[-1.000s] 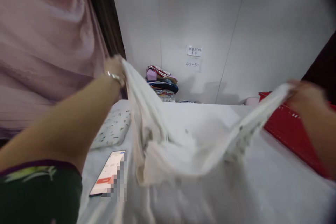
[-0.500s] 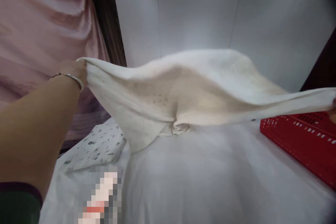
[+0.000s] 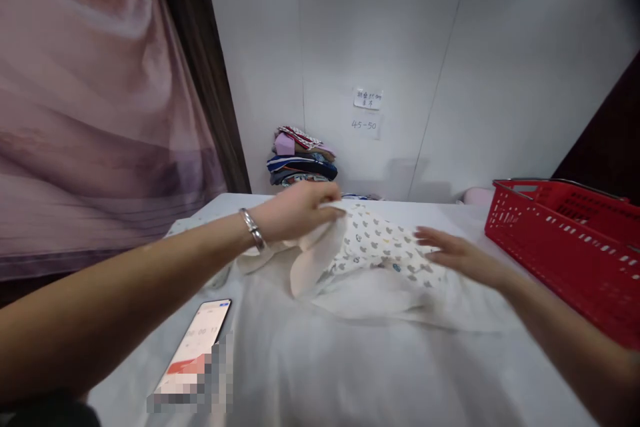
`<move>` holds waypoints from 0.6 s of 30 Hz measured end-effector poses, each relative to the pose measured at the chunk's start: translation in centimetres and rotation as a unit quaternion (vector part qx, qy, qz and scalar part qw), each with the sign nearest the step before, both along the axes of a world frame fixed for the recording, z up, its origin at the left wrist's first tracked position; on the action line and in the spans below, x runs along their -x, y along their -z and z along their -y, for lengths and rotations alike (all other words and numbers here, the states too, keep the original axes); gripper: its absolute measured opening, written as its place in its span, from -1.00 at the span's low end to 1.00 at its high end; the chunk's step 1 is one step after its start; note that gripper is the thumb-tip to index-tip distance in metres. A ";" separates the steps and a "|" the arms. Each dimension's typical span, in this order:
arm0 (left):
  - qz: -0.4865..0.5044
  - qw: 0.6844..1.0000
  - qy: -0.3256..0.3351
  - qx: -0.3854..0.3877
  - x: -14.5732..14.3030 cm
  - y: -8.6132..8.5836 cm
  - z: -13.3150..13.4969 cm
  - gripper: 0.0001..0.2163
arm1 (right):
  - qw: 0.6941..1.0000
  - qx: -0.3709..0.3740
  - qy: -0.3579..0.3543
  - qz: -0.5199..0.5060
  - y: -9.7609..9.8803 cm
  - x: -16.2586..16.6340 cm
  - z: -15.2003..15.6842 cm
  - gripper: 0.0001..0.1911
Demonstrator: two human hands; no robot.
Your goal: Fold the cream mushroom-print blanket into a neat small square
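Note:
A cream cloth [image 3: 380, 247], printed on one face with small grey figures, lies rumpled across the white-covered table in the head view. I cannot make out whether it is a garment. My left hand [image 3: 295, 210], a silver bracelet at its wrist, pinches an edge of this cloth and lifts a fold of the plain side. Over the right part of the cloth is my right hand [image 3: 457, 257], its fingers stretched out and slightly blurred. Nothing shows in its grip. Beneath my left forearm another pale printed cloth [image 3: 217, 277] is partly hidden.
A red plastic basket [image 3: 560, 247] stands at the right. Folded clothes [image 3: 303, 157] are stacked beyond the table's far edge, near paper labels [image 3: 367, 113] on the wall. Front left lies a phone [image 3: 197, 340] with a timer; a pink curtain [image 3: 100, 100] hangs at left.
Earlier both hands held the cloth stretched wide in the air. It has come down onto the table with its print showing, my hands have moved inward, and the right has let go.

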State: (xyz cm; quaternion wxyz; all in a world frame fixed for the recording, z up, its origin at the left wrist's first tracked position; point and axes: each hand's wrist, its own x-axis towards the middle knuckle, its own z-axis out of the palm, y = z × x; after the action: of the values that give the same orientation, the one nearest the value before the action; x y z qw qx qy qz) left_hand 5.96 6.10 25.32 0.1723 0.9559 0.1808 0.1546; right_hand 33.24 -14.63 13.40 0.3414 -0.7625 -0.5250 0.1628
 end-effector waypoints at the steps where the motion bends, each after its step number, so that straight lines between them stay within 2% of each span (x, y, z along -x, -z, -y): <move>1: -0.008 1.000 0.022 -0.004 -0.1 -0.2 1.5 -0.77 | 0.996 -0.012 -0.084 -0.033 0.5 2.8 -1.3 -0.31; 4: 0.031 0.999 0.029 0.008 0.7 -1.3 3.8 -0.77 | 0.969 -0.048 -0.228 -0.082 2.1 10.2 -4.7 -0.13; 6: 0.102 0.994 0.008 0.032 1.9 -2.3 3.4 -0.78 | 0.954 -0.053 -0.263 -0.131 3.2 13.2 -6.3 -0.15; 8: 0.200 0.978 -0.025 0.049 3.5 -3.4 2.1 -0.80 | 0.952 -0.035 -0.266 -0.148 4.2 14.4 -7.2 -0.25; 10: 0.309 0.946 -0.083 0.048 5.4 -4.5 0.3 -0.84 | 0.963 0.006 -0.246 -0.113 5.2 13.9 -7.4 -0.38; 13: 0.441 0.878 -0.178 0.054 8.1 -5.9 -2.2 -0.86 | 0.981 0.074 -0.180 0.002 6.9 10.8 -6.4 -0.56; 16: 0.498 0.835 -0.205 0.113 9.7 -6.5 -3.6 -0.83 | 0.979 0.117 -0.113 0.123 9.0 6.9 -4.4 -0.54; 18: 0.509 0.823 -0.207 0.143 10.0 -6.4 -3.9 -0.83 | 0.971 0.140 -0.064 0.185 10.1 4.8 -2.8 -0.62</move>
State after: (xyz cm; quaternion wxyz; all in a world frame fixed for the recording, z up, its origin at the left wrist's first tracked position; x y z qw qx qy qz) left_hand -4.01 10.02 31.73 0.3387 0.6462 0.2815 0.6233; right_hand 28.48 -11.85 3.27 0.1170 -0.7844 -0.5986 0.1125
